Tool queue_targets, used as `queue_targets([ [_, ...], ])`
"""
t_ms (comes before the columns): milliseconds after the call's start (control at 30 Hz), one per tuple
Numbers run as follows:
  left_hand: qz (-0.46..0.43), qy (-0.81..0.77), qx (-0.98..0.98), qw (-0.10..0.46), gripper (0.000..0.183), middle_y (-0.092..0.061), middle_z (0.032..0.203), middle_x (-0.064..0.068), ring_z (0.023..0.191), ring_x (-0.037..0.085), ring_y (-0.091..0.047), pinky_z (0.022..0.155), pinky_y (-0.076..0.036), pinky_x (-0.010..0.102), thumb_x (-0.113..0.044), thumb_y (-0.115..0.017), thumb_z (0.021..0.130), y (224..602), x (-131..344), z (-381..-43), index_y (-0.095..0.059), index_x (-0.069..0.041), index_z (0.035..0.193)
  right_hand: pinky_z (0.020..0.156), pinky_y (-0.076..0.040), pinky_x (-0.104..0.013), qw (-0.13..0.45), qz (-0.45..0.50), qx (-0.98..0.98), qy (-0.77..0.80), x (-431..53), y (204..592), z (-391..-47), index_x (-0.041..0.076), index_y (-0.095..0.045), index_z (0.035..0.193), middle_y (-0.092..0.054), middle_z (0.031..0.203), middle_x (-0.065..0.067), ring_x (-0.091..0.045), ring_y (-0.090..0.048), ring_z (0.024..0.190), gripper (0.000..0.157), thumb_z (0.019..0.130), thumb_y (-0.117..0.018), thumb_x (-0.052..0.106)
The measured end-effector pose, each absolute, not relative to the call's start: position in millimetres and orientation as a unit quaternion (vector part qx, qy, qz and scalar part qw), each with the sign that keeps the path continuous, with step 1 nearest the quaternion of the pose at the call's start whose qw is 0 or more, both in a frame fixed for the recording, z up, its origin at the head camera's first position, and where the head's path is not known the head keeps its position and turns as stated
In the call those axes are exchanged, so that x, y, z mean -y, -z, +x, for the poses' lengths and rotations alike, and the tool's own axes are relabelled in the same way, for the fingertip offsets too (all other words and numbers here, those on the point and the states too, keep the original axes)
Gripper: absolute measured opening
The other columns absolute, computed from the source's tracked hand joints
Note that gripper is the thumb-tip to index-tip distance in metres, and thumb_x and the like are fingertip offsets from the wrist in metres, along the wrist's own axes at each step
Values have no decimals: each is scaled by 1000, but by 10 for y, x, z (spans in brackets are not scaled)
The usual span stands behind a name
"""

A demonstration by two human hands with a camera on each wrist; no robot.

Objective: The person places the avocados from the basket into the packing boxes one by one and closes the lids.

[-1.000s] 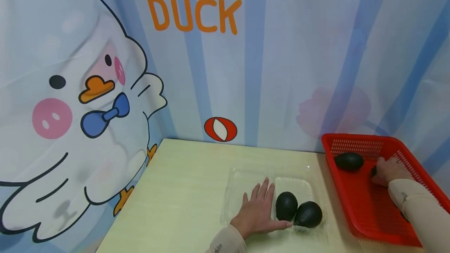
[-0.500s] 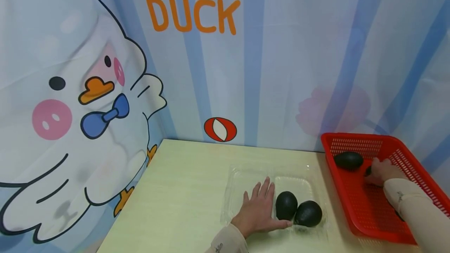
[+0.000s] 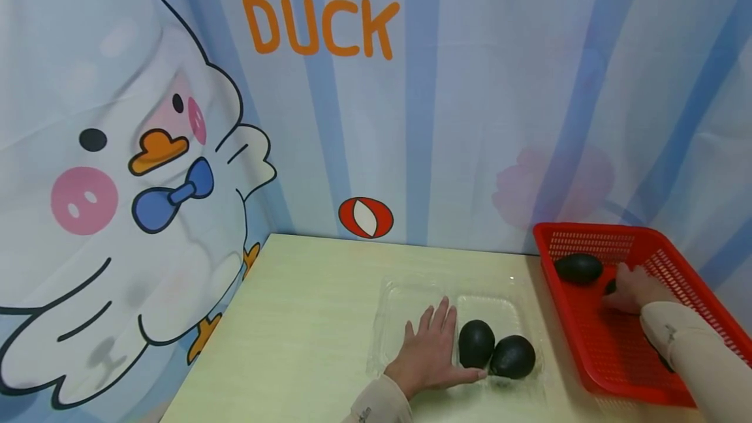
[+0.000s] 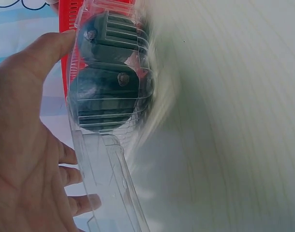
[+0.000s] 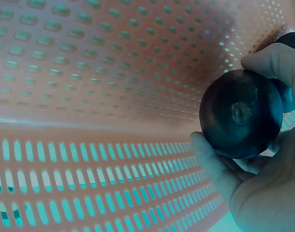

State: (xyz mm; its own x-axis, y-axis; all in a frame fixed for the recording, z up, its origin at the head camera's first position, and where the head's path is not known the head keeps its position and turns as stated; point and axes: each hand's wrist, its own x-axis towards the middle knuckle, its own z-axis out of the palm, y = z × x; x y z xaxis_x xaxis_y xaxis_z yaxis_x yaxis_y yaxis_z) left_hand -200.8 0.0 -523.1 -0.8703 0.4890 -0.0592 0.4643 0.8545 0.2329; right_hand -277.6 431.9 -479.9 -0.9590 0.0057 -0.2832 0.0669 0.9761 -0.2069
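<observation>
My right hand (image 3: 637,289) is inside the red basket, its fingers and thumb curled round a dark avocado (image 5: 241,113); the right wrist view shows the avocado's stem end. Another avocado (image 3: 579,268) lies in the basket's back left corner. My left hand (image 3: 425,354) rests with spread fingers on the clear plastic clamshell container (image 3: 399,299), its thumb along the front rim. Two avocados (image 3: 476,343) sit side by side in the container's right half, right of that hand. The left wrist view shows both through the container's ribbed wall (image 4: 109,164).
The red plastic basket (image 3: 561,309) with perforated walls stands at the table's right side. A dark piece (image 3: 666,362) shows from under the right sleeve in it. Behind the pale table (image 3: 305,318) hangs a printed duck curtain (image 3: 470,83).
My right hand has moved a little left within the basket, the dark avocado moving with it. My left hand stays in place on the container.
</observation>
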Motion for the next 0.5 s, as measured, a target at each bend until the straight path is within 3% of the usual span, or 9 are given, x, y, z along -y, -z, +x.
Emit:
queue_targets([
  [233, 246, -118, -960, 60, 117, -7, 162, -1, 142, 29, -27, 100, -35, 64, -91, -41, 67, 5257, 2, -2002, -15, -18, 155, 70, -45, -59, 95, -2, -990, 107, -4254, 4710, -2761, -19, -25, 128, -34, 116, -48, -54, -50, 89, 93, 78, -73, 44],
  [500, 246, -120, -960, 60, 117, -7, 162, -1, 143, 28, -26, 101, -35, 63, -91, -42, 67, 5272, -7, -2011, -14, -19, 155, 68, -47, -58, 50, -21, -992, 117, -4096, 4473, -2720, -18, -25, 132, -34, 118, -45, -46, -53, 84, 92, 80, -71, 43],
])
